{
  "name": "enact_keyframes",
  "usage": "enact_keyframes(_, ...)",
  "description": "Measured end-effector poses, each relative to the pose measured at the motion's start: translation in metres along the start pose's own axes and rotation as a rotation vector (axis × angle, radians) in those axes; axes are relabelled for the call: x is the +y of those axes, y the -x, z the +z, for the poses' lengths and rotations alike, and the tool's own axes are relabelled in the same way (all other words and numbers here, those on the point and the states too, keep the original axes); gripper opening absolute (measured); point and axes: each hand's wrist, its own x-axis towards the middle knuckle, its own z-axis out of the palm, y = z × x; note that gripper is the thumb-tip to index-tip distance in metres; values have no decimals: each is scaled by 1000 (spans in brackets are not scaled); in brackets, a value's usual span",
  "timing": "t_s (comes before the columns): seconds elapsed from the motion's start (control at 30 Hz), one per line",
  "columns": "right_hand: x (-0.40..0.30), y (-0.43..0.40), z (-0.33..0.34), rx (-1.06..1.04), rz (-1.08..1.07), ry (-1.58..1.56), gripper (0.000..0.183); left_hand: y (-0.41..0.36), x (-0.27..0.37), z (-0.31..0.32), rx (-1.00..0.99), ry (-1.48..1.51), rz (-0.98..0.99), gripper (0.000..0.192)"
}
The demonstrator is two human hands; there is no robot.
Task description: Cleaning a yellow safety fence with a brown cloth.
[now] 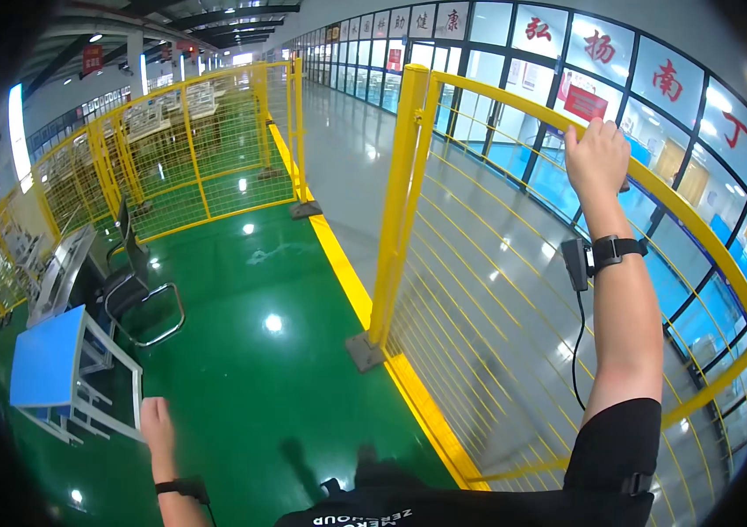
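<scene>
My right hand (599, 158) is raised at the right, its fingers wrapped over the top rail of a yellow wire-mesh fence panel (512, 97). A strap with a small black device and a cable sits on that forearm. Low at the left, my left hand (157, 421) hangs with its fingers curled, and nothing shows in it. It appears just beside the white frame of a blue-topped table (47, 359) in this view; whether they touch I cannot tell. A second strap is on the left wrist.
A yellow post (400, 197) stands on a dark foot beside a yellow floor line. A black chair with a chrome frame (143, 296) stands at the left. Farther off are more mesh fencing (196, 145) and benches with equipment. A glass-walled corridor runs along the right.
</scene>
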Motion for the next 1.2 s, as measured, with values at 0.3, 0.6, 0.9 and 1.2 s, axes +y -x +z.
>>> enact_keyframes(0.3, -129, -41, 99, 66, -10, 11, 41, -197, 136, 219, -103, 286, 176, 21)
enact_keyframes(0.6, -208, -69, 175, 26, -30, -16, 45, -371, 355, 394, -313, 649, 521, 16)
enact_keyframes(0.9, -245, -78, 206, 89, -24, 116, 51, -465, 532, 528, -601, 1110, 752, 43)
enact_keyframes(1.2, -282, -91, 213, 58, 20, 18, 43, -479, 602, 596, -1451, 1696, 688, 75)
